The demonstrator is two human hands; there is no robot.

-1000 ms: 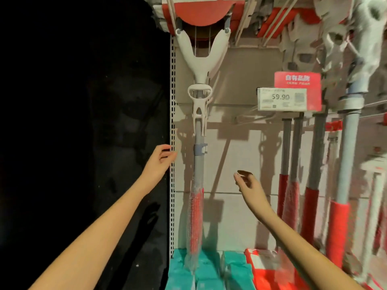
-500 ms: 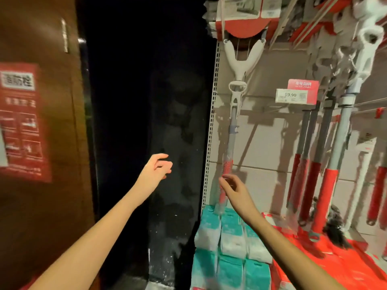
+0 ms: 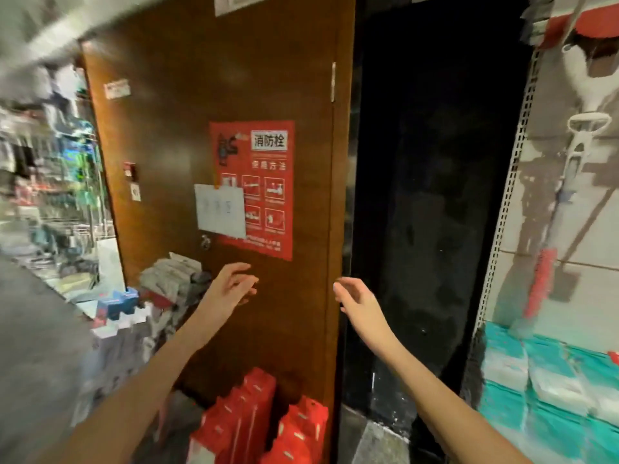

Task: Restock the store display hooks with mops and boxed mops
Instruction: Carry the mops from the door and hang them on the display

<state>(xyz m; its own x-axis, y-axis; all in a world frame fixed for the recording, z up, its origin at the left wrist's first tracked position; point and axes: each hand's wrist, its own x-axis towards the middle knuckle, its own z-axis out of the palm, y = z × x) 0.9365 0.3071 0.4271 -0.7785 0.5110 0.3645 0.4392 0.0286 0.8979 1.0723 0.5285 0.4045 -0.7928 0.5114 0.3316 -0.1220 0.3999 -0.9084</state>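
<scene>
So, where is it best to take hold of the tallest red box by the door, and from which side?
Probably near its top end, from above and the front. The red box stands upright against the door, with other boxes packed beside it, so only its top and front look free. The left hand, open and empty, is above it in the view.

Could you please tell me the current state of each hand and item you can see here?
Left hand: open, holding nothing.
Right hand: open, holding nothing.
Wooden door: appears shut.
Red boxes: upright on the floor against that door.
Mop: hanging on the display, head up.
White sheet: stuck over the red poster, covering its left edge.
Teal packs: stacked below the mop.
</scene>
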